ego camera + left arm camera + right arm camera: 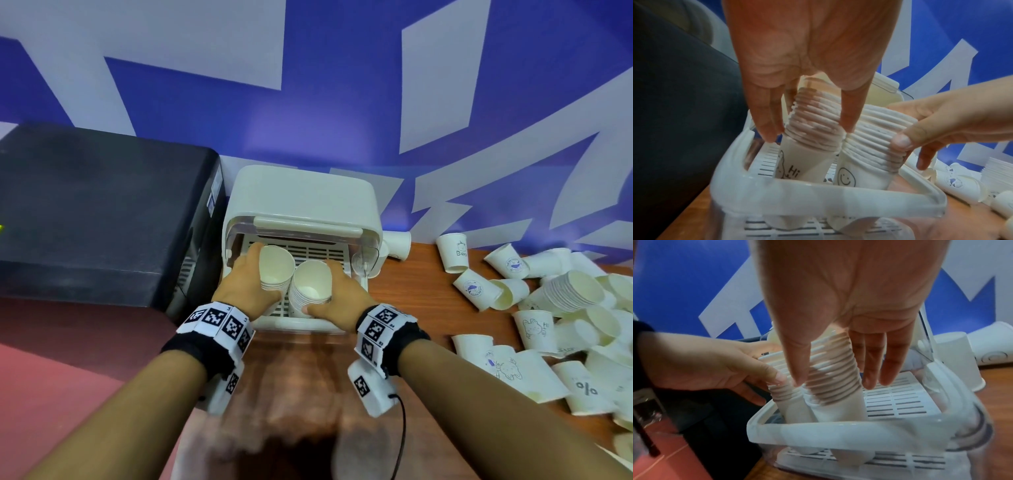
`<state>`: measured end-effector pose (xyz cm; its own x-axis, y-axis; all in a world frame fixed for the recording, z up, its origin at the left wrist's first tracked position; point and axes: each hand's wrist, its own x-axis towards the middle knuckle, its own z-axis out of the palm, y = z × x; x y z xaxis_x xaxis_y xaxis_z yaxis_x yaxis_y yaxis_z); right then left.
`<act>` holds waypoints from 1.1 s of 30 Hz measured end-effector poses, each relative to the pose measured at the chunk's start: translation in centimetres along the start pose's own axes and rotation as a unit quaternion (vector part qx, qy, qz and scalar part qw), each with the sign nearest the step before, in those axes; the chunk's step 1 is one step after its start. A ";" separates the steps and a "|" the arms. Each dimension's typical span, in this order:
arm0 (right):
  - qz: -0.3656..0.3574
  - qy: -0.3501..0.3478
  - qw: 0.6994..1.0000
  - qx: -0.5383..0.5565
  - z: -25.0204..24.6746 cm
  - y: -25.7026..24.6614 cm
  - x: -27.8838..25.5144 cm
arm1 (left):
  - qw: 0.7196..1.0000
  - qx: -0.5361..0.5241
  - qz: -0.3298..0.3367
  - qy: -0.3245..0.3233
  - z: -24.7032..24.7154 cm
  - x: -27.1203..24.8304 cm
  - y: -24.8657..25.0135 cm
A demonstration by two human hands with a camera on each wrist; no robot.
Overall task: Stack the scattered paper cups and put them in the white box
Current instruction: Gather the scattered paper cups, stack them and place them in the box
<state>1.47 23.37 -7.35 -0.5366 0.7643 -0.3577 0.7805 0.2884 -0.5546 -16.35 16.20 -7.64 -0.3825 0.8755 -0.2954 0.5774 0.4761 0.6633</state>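
Note:
A white box [298, 323] with its lid raised stands on the wooden table against the wall. Two stacks of paper cups stand side by side on its slotted floor, leaning slightly. My left hand [246, 284] grips the left stack [275, 270] between thumb and fingers. My right hand [342, 291] grips the right stack [311, 287] the same way. In the left wrist view my left hand [809, 129] straddles the stack with the "Hi" cup [807, 159], beside the smiley-cup stack [871, 146]. In the right wrist view my right hand [833, 381] clasps its stack [838, 402] above the box rim [838, 431].
A black machine [102, 212] stands close against the box's left side. Many loose paper cups [534, 329] lie scattered over the table on the right, with another nested stack [572, 291] among them. One cup [397, 245] lies behind the box's right corner.

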 end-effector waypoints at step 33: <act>0.090 0.171 0.981 0.031 -1.9 1.8 6.6 | 0.990 0.098 -0.068 -0.069 3.8 7.3 2.7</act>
<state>-0.05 30.03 -9.26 -0.2449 0.9512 -0.1876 0.8263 0.1036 -0.5536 -14.81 24.18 -10.63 -0.3722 0.7988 -0.4726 0.6619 0.5854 0.4682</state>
